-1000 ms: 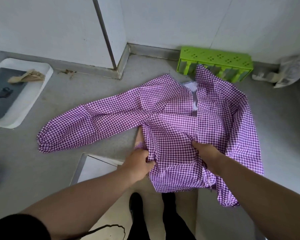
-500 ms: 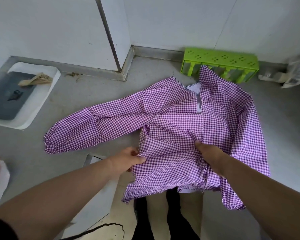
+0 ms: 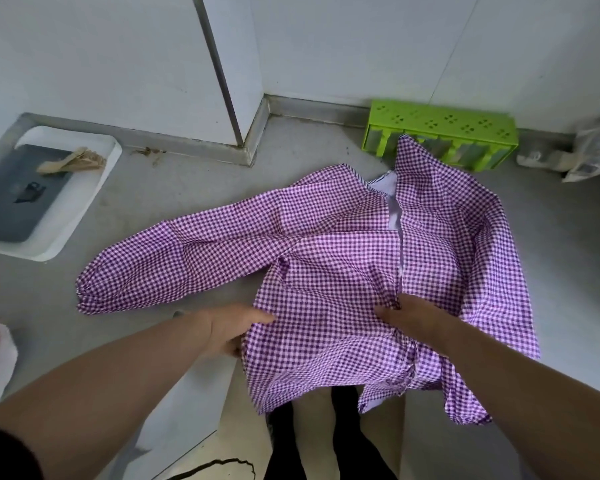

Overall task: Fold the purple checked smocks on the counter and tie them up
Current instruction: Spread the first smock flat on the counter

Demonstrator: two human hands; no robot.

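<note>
A purple checked smock [image 3: 343,258] lies spread on the grey counter [image 3: 174,209], collar toward the wall. One sleeve stretches out to the left, and the hem hangs over the counter's front edge. My left hand [image 3: 232,327] pinches the left side edge of the smock's body, thumb on top of the cloth. My right hand [image 3: 409,317] grips a bunch of fabric near the middle opening, fingers curled into the cloth. The smock's right sleeve is folded down along its right side.
A green perforated plastic rack [image 3: 440,140] stands against the back wall behind the collar. A white tray [image 3: 49,188] with a dark pad and a brown scrap sits at the left. A crumpled bag [image 3: 589,150] lies at the far right. The counter's front edge has a notch near my legs.
My left hand has pulled the smock's left side outward and toward the front edge, spreading the lower body wider. My right hand keeps its hold near the middle.
</note>
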